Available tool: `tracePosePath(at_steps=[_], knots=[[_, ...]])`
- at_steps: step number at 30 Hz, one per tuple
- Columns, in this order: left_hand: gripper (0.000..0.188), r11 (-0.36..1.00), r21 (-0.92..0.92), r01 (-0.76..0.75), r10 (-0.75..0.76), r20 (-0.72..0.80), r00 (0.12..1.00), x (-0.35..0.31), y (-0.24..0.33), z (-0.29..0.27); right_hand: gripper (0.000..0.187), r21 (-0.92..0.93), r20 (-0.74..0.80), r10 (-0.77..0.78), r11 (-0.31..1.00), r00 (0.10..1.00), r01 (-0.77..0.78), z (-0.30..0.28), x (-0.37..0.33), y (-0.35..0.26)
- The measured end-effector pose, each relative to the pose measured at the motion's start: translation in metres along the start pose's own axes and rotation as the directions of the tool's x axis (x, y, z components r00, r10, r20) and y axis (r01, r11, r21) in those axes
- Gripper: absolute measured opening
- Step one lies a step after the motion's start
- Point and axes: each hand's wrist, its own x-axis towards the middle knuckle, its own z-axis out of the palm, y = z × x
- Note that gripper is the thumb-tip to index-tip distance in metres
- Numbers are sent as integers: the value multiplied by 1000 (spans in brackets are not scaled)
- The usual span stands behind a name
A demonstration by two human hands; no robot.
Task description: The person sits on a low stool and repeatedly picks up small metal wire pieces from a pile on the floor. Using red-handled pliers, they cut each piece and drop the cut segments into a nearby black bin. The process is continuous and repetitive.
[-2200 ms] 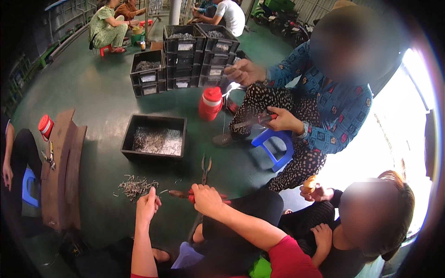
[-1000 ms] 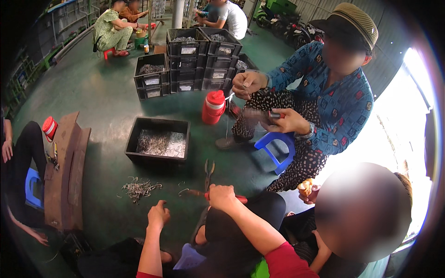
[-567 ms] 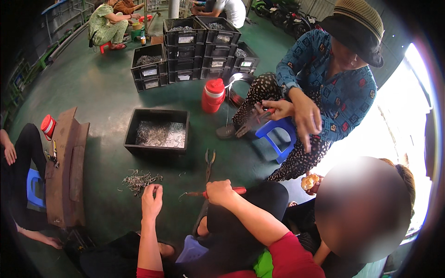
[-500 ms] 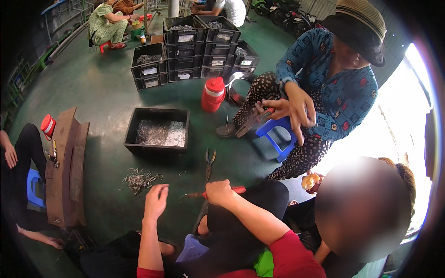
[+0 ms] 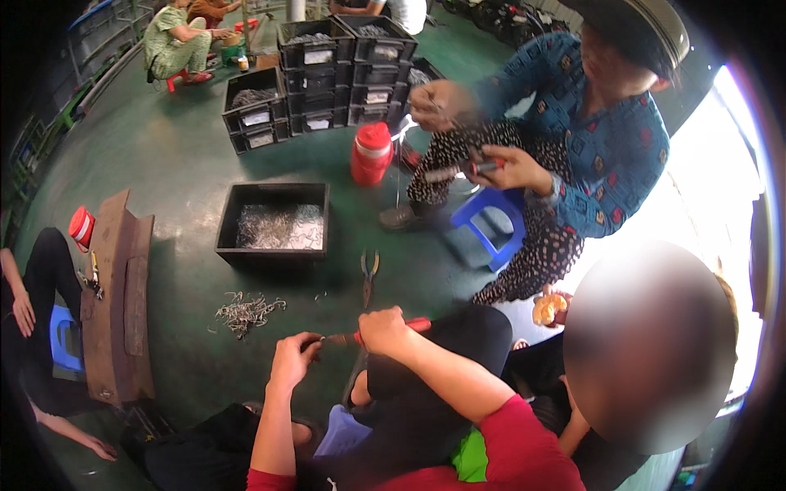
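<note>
My right hand (image 5: pixel 385 330) is closed around red-handled pliers (image 5: pixel 419 324), their metal jaws pointing left. At the jaw tip, the fingers of my left hand (image 5: pixel 293 358) are pinched together; whatever they hold is too small to make out. Just beyond my left hand, a loose pile of bent wire pieces (image 5: pixel 249 313) lies on the green floor. Another pair of pliers (image 5: pixel 369 274) rests on the floor ahead of my right hand, handles pointing away. Farther off stands a black crate (image 5: pixel 270 255) with many wire pieces inside.
Stacked black crates (image 5: pixel 315 98) and a red jug (image 5: pixel 372 155) stand farther back. On the right, a co-worker (image 5: pixel 589 131) holds a tool beside a blue stool (image 5: pixel 491 225); another person sits close at my right. A brown metal beam (image 5: pixel 115 303) lies left.
My left hand has moved right and down, meeting the pliers' tip, its fingers now pinched. My right hand keeps the pliers. The co-worker's hands have moved apart, one raised.
</note>
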Motion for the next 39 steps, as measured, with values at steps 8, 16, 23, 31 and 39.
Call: tracePosePath(at_steps=[8,16,23,31,39], knots=[[15,1000,-2,25,-25,-66,997,-1,8,4,42,-32,-22,-23,999,1000,22,-6,0,-5],[17,999,32,10,-7,-95,995,3,3,8,45,-57,45,26,998,999,-23,-23,-6,-14],[19,995,98,-10,20,-97,995,2,5,8,40,-64,48,30,998,998,-27,-26,-5,-16],[18,997,62,50,-40,-160,986,6,-6,-17,33,-176,-39,35,983,999,-42,-43,9,-52],[14,971,226,-77,157,-361,919,-14,11,-61,32,-85,-119,-20,996,993,10,-63,7,-85]])
